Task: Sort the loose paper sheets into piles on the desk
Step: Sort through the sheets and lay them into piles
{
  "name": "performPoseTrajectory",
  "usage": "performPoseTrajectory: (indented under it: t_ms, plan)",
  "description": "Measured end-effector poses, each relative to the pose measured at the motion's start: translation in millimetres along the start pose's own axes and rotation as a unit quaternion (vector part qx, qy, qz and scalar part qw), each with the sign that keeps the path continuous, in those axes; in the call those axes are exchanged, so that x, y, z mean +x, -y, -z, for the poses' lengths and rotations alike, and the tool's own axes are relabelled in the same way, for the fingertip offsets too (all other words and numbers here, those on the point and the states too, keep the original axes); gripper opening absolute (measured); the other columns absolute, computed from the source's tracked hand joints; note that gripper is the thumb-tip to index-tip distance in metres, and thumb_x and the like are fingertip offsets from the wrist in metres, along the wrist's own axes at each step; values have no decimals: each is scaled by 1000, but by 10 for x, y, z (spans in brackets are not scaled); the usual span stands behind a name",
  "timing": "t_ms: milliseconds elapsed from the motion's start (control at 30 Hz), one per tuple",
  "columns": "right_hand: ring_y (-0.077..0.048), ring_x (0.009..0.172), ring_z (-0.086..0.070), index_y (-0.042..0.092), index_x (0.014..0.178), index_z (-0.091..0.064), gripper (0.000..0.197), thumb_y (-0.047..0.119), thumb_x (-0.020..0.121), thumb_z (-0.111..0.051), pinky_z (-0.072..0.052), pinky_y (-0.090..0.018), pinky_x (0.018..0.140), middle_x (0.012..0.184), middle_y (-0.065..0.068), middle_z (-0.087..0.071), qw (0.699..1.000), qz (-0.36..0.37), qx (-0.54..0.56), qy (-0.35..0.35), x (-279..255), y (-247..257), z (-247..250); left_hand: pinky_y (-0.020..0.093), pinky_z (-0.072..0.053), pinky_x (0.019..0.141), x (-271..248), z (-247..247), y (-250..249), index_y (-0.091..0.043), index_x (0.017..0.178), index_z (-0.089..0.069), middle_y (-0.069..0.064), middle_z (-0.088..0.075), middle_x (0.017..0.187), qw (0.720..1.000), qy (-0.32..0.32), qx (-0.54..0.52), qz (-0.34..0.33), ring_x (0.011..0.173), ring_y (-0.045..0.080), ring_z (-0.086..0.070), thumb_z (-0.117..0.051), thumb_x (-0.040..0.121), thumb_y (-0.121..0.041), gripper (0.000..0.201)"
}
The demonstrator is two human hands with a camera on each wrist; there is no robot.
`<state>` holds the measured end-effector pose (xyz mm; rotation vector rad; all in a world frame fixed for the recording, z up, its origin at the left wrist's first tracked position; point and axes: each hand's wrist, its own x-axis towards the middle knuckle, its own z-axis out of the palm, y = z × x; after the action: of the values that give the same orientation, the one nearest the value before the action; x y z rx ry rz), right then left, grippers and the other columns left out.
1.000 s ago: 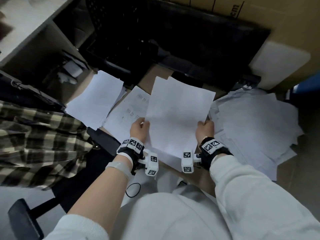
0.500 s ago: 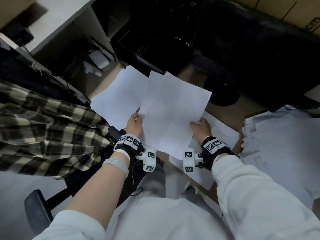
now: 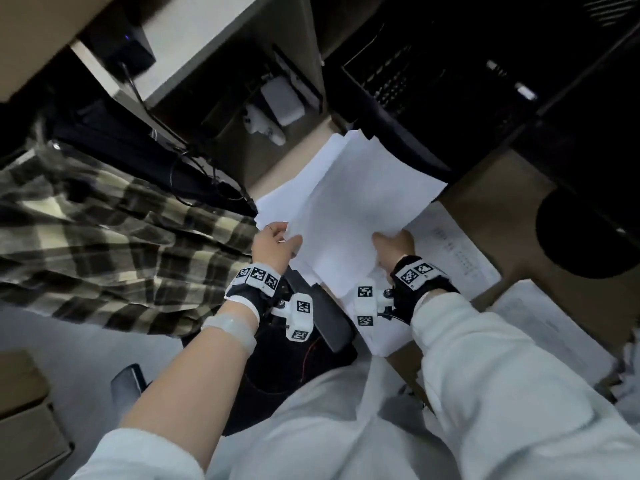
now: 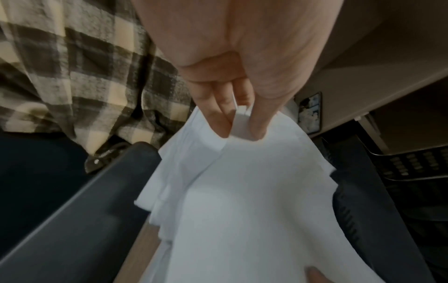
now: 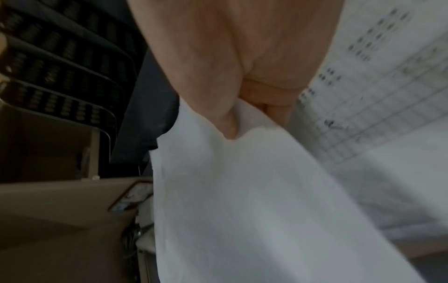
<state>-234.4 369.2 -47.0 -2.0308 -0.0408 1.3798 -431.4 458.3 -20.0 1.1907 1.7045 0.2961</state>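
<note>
Both hands hold a blank white sheet (image 3: 360,209) (image 4: 254,201) (image 5: 242,201) low over a pile of blank sheets (image 3: 294,195) at the desk's left end. My left hand (image 3: 277,244) (image 4: 240,122) pinches its near left edge between thumb and fingers. My right hand (image 3: 394,244) (image 5: 242,118) pinches the near right edge the same way. A printed sheet with a table (image 3: 450,251) (image 5: 378,107) lies flat on the desk under and right of my right hand. More loose paper (image 3: 554,327) lies at the right edge.
A black mesh tray stack (image 3: 433,81) (image 5: 63,76) stands behind the paper. A dark round object (image 3: 585,233) sits on the wooden desk (image 3: 491,188) at right. A plaid garment (image 3: 104,230) hangs over a chair at left, beside a black armrest (image 4: 80,201).
Both hands have carried the blank sheet leftward, from over the printed sheet to above the left pile of blank sheets. The head view swung left with them.
</note>
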Motion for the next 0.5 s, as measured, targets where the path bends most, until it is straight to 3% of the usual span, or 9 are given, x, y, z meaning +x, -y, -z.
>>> performPoseTrajectory:
  t_ms: [33,133,233,267,400,500]
  plan:
    - [-24,89,-58,14,105,-49,49,34,61,-60,-50,-33,81,101,-7,-53,1000,-7,-15,19,103,-20,-95,46,-57,80,49,34,-7,-8,107,-62,13,-68,89,1000,-19,6,-3,75,27,-63,-73,77,-15,33]
    - [-28,93,-65,-1,107,-57,46,26,69,-57,-55,-38,82,100,-11,-62,999,-8,-31,39,268,-54,-260,39,-55,87,191,116,23,-18,108,-59,9,-67,99,997,-78,-5,16,90,27,-65,-69,83,-13,27]
    - [-26,82,-63,5,86,-53,14,16,82,-61,-59,-39,77,87,-9,-58,997,-32,-43,56,166,69,-303,42,-52,97,312,143,6,-17,123,-57,10,-65,117,993,-106,-42,8,106,26,-64,-63,87,-8,38]
    - [-25,80,-62,8,82,-52,11,13,88,-60,-60,-40,78,87,-10,-58,996,-43,-46,65,147,99,-308,41,-50,101,322,133,-28,-16,127,-55,9,-63,121,993,-105,-55,0,110,26,-63,-62,87,-5,41]
    - [-26,81,-61,7,99,-51,10,13,95,-58,-58,-37,79,93,-13,-59,992,-56,-51,98,125,173,-343,25,-36,108,329,46,-92,-12,141,-41,8,-48,140,994,-63,-80,-39,131,17,-46,-64,89,-1,58]
    - [-26,86,-62,6,105,-49,9,4,96,-50,-59,-37,83,101,-17,-59,989,-58,-39,130,130,199,-386,28,-35,110,273,25,-69,-21,142,-39,2,-42,145,992,-65,-87,-57,131,13,-44,-71,82,-13,68]
